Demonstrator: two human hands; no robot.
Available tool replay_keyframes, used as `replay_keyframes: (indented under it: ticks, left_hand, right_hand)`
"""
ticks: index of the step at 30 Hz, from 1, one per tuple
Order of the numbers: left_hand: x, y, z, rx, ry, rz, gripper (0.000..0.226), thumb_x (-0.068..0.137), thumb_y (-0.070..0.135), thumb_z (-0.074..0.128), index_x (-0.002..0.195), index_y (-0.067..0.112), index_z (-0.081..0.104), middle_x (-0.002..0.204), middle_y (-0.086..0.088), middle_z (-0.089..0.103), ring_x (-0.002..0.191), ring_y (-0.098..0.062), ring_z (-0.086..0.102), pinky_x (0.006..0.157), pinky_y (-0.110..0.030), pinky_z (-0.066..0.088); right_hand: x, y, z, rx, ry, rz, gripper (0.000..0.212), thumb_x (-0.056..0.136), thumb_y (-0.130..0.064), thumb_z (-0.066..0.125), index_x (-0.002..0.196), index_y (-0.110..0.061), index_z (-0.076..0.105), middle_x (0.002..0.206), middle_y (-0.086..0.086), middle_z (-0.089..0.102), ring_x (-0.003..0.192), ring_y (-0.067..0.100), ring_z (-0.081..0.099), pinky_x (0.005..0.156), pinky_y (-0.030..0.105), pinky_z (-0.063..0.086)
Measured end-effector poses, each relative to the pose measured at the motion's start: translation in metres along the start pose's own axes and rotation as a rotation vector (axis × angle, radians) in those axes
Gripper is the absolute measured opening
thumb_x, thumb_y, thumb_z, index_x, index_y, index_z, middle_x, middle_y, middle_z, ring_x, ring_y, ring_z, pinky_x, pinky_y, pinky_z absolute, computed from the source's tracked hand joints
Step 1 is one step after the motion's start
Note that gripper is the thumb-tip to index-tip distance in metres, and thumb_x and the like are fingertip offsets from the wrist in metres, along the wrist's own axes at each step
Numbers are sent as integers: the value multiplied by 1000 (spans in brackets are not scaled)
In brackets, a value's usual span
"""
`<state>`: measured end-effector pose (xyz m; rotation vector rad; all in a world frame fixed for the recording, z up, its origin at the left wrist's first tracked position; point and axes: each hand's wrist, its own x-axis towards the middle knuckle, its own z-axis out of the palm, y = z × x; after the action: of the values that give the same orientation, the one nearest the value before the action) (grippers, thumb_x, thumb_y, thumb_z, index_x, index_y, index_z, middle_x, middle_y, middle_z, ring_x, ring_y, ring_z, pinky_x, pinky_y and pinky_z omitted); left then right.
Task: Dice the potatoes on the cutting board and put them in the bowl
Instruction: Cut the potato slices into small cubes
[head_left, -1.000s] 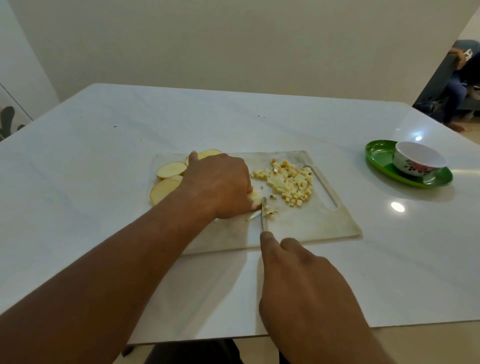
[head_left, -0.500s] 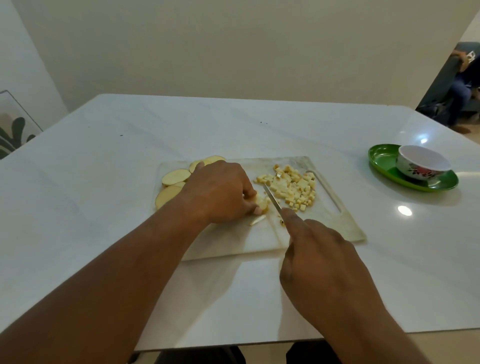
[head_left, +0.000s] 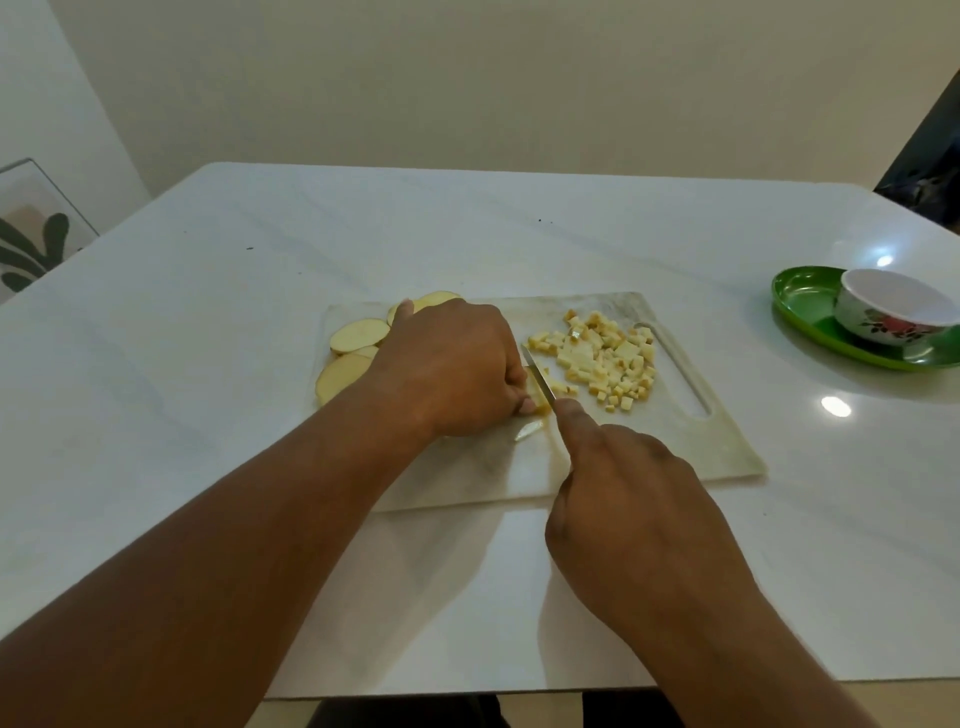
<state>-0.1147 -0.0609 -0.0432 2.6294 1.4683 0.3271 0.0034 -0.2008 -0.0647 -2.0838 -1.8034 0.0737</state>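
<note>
A pale cutting board (head_left: 665, 452) lies on the white table. Several round potato slices (head_left: 358, 335) sit at its left end, and a pile of small potato dice (head_left: 605, 361) lies toward its right. My left hand (head_left: 452, 364) holds down potato strips (head_left: 537, 402) with curled fingers at the board's middle. In my right hand (head_left: 634, 499) is a knife (head_left: 537, 379), the index finger laid along its spine; the blade angles away to the upper left, against the strips. A white floral bowl (head_left: 888, 312) stands at the far right.
The bowl rests on a green plate (head_left: 810, 312) near the table's right edge. One thin potato sliver (head_left: 527, 430) lies on the board beside my left hand. A framed leaf picture (head_left: 31, 234) leans at the far left, beyond the table.
The knife has swung from pointing straight away to angling up-left, and my right hand has moved forward onto the board. The view has shifted left, so the bowl sits nearer the right edge.
</note>
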Motion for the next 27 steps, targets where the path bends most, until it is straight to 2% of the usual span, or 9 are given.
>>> replay_keyframes:
  ticks: [3, 6, 13, 20, 25, 27]
  left_hand:
    - [0, 3, 0, 30, -13, -17, 26, 84, 62, 73, 93, 39, 81, 103, 18, 74, 107, -9, 59, 120, -59, 23]
    - [-1, 5, 0, 46, -22, -7, 28, 84, 63, 72, 94, 39, 80, 104, 17, 73, 107, -10, 59, 118, -58, 27]
    - [-1, 5, 4, 26, -4, -17, 30, 81, 65, 73, 93, 38, 79, 101, 16, 74, 101, -11, 62, 114, -55, 36]
    - [-1, 5, 2, 25, -12, 3, 26, 86, 61, 71, 97, 38, 79, 102, 16, 74, 104, -12, 62, 116, -54, 34]
    - [-3, 5, 1, 28, -9, 37, 25, 89, 59, 68, 96, 38, 80, 103, 17, 75, 107, -10, 60, 121, -55, 26]
    - [-4, 3, 2, 2, 0, 47, 26, 89, 58, 69, 94, 35, 81, 98, 15, 75, 103, -8, 62, 118, -51, 32]
  right_hand:
    - [-3, -2, -3, -7, -26, 26, 77, 89, -14, 44, 158, -30, 12, 92, -8, 48, 69, 8, 42, 49, 20, 29]
    - [-5, -2, -5, -5, -50, 52, 79, 89, -14, 44, 158, -30, 10, 93, -9, 46, 70, 8, 41, 50, 19, 28]
    - [-20, -3, -7, -2, -97, 93, 78, 89, -12, 39, 157, -31, 6, 95, -6, 52, 76, 9, 51, 54, 21, 35]
    - [-41, 3, -16, -12, -206, 146, 77, 94, -21, 37, 154, -38, -7, 94, -9, 44, 77, 10, 48, 59, 23, 34]
    - [-47, 15, -29, -53, -160, 142, 69, 98, -26, 33, 155, -39, -4, 97, -10, 48, 86, 8, 52, 71, 21, 37]
    - [-44, 17, -33, -62, -125, 143, 67, 99, -27, 33, 156, -39, 0, 97, -11, 50, 85, 7, 52, 72, 21, 37]
